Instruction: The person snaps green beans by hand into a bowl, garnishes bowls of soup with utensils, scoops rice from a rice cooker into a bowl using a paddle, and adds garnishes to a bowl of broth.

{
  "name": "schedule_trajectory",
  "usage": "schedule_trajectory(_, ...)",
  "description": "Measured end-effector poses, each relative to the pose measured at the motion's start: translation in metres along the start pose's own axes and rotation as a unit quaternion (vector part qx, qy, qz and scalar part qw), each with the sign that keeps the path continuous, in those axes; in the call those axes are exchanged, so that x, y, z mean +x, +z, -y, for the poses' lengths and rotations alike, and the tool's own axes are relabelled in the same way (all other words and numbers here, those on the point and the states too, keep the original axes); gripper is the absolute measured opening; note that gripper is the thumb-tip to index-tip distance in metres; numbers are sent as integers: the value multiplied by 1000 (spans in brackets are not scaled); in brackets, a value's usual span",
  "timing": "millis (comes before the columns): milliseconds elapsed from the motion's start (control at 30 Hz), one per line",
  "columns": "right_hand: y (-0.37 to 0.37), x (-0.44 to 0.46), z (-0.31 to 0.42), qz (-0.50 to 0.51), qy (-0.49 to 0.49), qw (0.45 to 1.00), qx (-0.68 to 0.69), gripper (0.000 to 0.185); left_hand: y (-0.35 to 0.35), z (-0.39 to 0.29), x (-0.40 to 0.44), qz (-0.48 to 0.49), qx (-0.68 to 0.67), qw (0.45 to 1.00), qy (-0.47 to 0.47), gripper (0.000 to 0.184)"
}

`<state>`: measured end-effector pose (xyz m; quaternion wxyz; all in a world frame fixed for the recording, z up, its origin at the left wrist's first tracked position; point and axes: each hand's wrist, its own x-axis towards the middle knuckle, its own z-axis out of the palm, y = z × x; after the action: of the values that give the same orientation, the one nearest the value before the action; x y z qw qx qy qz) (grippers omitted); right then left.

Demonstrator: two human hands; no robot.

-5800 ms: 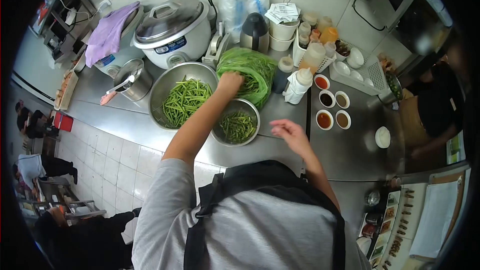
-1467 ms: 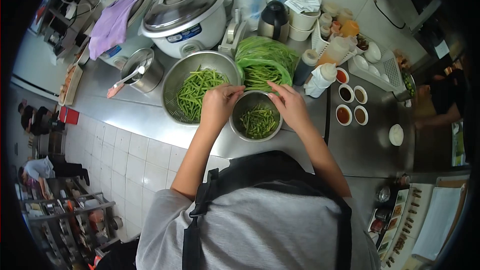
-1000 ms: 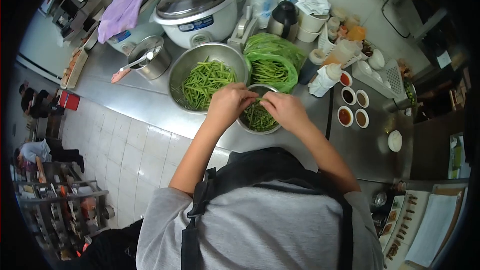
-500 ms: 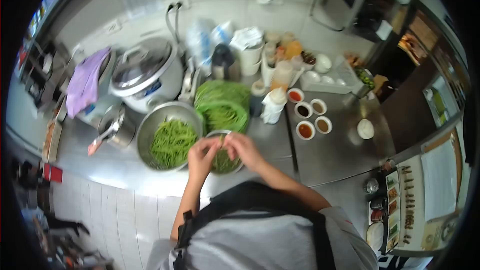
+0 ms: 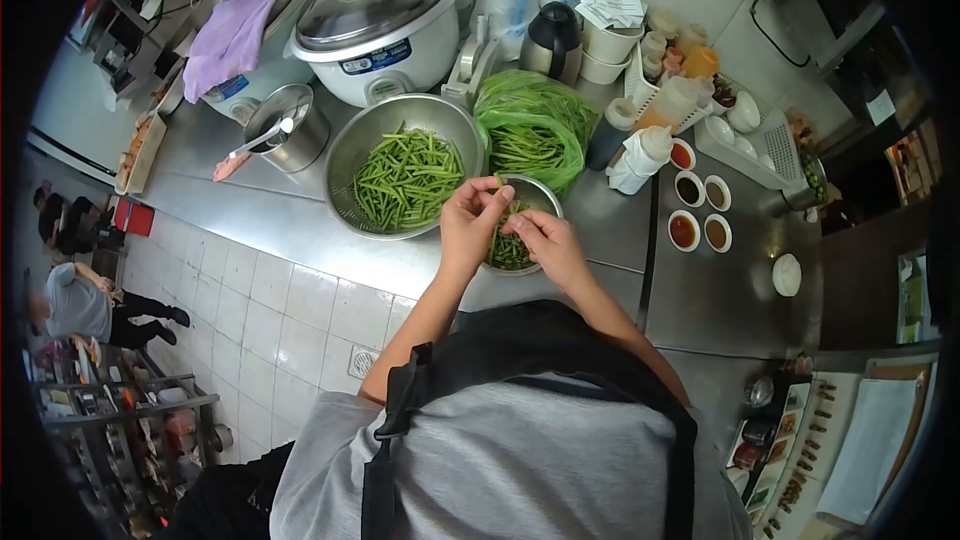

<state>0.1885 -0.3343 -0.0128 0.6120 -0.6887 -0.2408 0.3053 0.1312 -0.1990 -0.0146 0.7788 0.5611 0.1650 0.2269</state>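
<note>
The left hand (image 5: 470, 227) is over the left side of a small round stainless-steel bowl (image 5: 541, 198), its thumb and forefinger pinching a slender green bean piece (image 5: 500, 181) above the rim. The right hand (image 5: 550, 246) is just beside it over the same bowl, thumb and forefinger drawn close together; whether they grip anything is too small to say. Short dark-green pieces (image 5: 511, 253) lie in the bowl. To its left, a wide perforated steel colander (image 5: 345, 162) holds a heap of longer cut green beans (image 5: 405, 180). Just beyond the bowl, a translucent light-green plastic bag (image 5: 565, 102) gapes toward the person, full of long green beans (image 5: 525, 148). To the right of the bag stand a dark sauce bottle (image 5: 608, 140) and a paper-wrapped white squeeze bottle (image 5: 637, 165), then 5 small white sauce cups (image 5: 688, 188). Behind the colander sits a large white rice cooker (image 5: 385, 65) with a steel lid.
</note>
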Motion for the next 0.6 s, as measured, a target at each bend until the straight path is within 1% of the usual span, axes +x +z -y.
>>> schedule_trajectory(67, 3, -3, 7, -26, -64, 997, -43, 22, -6, 4, 1, 17, -92, 992, -90, 19)
schedule_trajectory(100, 4, -2, 7, -30, -108, 992, -56, 20, -8, 1, 0, 33, -140, 979, -147, 20)
schedule_trajectory(167, 7, 1, 7, -36, -196, 977, -80, 17, -11, -9, -4, 63, -235, 936, -255, 21)
schedule_trajectory(267, 13, 1, 13, -17, -256, 960, -117, 14, -24, 11, -5, 119, -288, 899, -308, 25)
schedule_trajectory(300, 14, 0, 15, -19, -239, 964, -111, 14, -22, 3, -6, 93, -277, 907, -301, 26)
schedule_trajectory(367, 13, -1, 17, -20, -209, 973, -97, 14, -36, -4, 3, 41, -181, 959, -216, 24)
schedule_trajectory(400, 8, -1, 16, -14, -159, 982, -102, 14, -45, -7, 10, 12, -130, 976, -172, 23)
schedule_trajectory(433, 1, 0, 12, -6, -108, 988, -107, 14, -59, -9, 18, -23, -18, 995, -97, 22)
schedule_trajectory(467, -1, 3, 10, -17, -117, 982, -148, 15, -72, -12, 26, -56, 72, 995, -27, 29)
schedule_trajectory(500, -2, 6, 8, -29, -125, 974, -188, 16, -84, -15, 30, -118, 263, 957, 37, 35)
schedule_trajectory(533, 1, 12, 6, -59, -196, 944, -258, 16, -94, -20, 30, -176, 444, 874, 94, 42)
schedule_trajectory(567, 4, 18, 4, -89, -267, 905, -320, 17, -101, -25, 27, -215, 492, 828, 159, 43)
schedule_trajectory(600, 5, 23, 0, -104, -285, 890, -339, 17, -105, -33, 24, -253, 539, 773, 220, 45)
